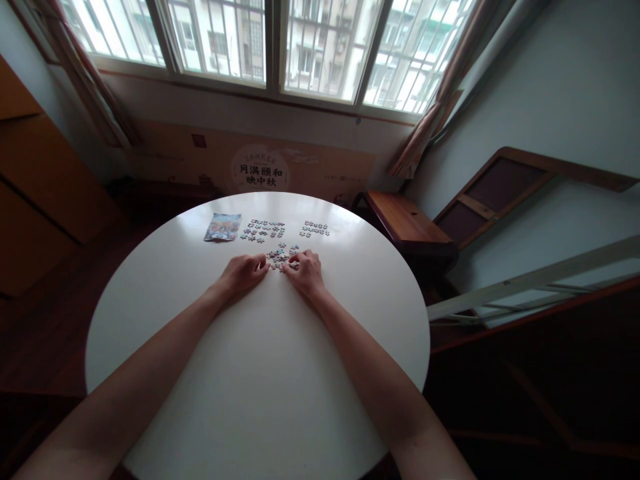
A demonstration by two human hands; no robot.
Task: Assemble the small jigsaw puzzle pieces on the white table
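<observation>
Both my hands rest on a round white table (pixel 260 373) at a small cluster of jigsaw pieces (pixel 280 255). My left hand (pixel 244 272) lies with its fingers curled, the fingertips pinched at the cluster's left edge. My right hand (pixel 304 270) is curled too, its fingertips pressed on pieces at the cluster's right side. What each pinch holds is too small to name. Further back lie two more groups of loose pieces, one (pixel 263 230) in the middle and one (pixel 315 229) to the right. A small colourful picture card (pixel 223 227) lies at the back left.
A wooden bench or chair (pixel 405 223) stands right of the table by the wall. A framed panel (pixel 500 193) and a long white frame (pixel 530 283) lean at the right. A cardboard sheet with printed characters (pixel 260 170) stands under the window. Wooden furniture (pixel 45 180) is at the left.
</observation>
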